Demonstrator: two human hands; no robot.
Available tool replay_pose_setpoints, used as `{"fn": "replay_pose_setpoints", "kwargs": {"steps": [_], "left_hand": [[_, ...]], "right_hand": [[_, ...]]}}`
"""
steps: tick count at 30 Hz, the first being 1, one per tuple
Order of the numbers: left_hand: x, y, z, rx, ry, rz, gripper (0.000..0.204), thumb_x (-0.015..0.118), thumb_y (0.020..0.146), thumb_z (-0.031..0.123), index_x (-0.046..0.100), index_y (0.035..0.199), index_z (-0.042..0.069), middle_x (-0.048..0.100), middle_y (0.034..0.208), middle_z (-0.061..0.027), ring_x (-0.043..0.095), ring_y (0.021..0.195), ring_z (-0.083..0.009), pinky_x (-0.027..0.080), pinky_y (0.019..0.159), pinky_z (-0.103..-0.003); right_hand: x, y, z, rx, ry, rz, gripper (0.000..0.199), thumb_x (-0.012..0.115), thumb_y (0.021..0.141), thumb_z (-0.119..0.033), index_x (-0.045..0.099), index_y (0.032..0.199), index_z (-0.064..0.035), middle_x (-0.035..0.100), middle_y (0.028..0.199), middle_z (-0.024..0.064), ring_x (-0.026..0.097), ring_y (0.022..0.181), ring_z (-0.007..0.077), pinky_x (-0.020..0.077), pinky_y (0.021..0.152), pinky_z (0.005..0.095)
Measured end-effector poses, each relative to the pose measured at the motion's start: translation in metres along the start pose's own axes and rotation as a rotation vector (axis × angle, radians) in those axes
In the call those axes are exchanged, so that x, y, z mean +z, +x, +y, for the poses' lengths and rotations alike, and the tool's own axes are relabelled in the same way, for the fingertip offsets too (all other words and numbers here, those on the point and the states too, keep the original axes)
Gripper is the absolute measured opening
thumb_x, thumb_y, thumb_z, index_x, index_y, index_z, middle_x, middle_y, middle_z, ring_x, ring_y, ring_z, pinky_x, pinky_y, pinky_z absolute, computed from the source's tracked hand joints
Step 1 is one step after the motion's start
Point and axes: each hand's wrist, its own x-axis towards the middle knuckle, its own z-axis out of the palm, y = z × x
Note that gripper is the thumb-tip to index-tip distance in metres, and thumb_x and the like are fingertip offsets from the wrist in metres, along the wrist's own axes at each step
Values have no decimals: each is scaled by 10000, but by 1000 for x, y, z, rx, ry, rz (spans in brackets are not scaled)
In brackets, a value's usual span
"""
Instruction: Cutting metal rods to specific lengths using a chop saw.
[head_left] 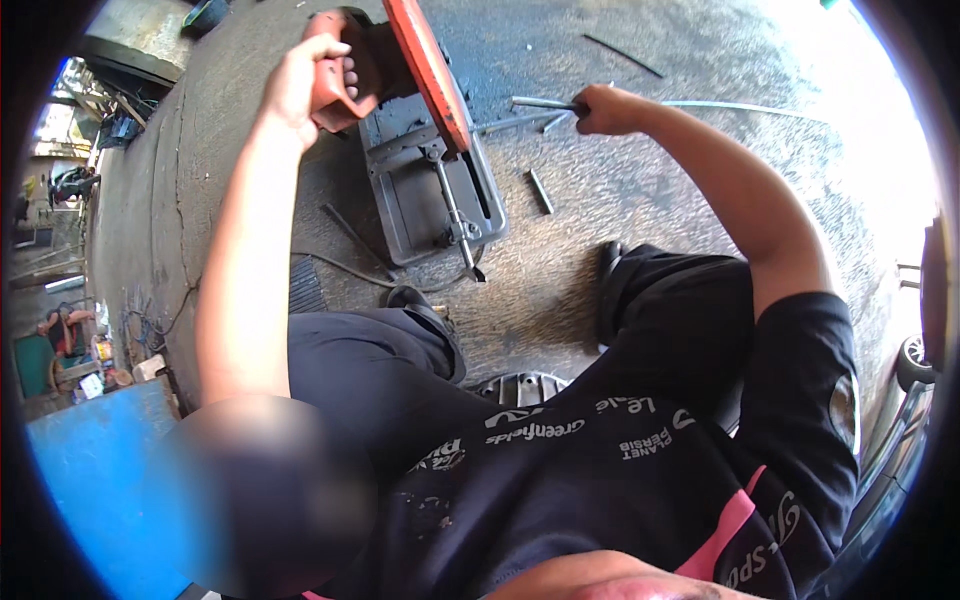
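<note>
My left hand (305, 88) is wrapped round the red handle of a cut-off saw (336, 75). The saw's red guard (430, 70) stands raised at a slant over its grey metal base (415, 210). A clamp screw (452, 195) lies along the base with its crank toward me. Right of the saw, my right hand (608, 108) is closed round a short metal rod (540, 102), whose end points toward the saw. Beneath it, a long thin metal bar (510, 123) reaches from the saw's base out to the right. My fingers partly hide the rod.
Short cut pieces (540, 190) lie on the concrete floor, with a dark rod (622, 55) farther off. Another strip (358, 240) and a cable (345, 268) lie left of the base. A blue panel (100, 480) stands at the lower left. A car (890, 470) edges in at right.
</note>
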Motion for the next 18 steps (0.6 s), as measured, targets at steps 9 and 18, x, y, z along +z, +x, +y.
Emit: {"fn": "replay_pose_setpoints", "kwargs": {"steps": [9, 18], "left_hand": [[8, -13, 10, 353, 310, 440, 542, 656, 716, 348, 598, 1039, -83, 635, 1000, -225, 631, 910, -325, 486, 863, -381], [56, -122, -5, 590, 54, -94, 314, 556, 919, 250, 582, 1133, 21, 610, 974, -30, 573, 839, -106, 466, 738, -220]], "right_hand": [[-47, -102, -122, -140, 940, 85, 391, 531, 948, -353, 460, 1153, -27, 423, 668, -10, 407, 534, 79, 360, 467, 240], [-34, -149, -193, -422, 1511, 172, 199, 469, 981, -278, 463, 965, -80, 471, 751, -3, 488, 609, 80, 425, 539, 232]]}}
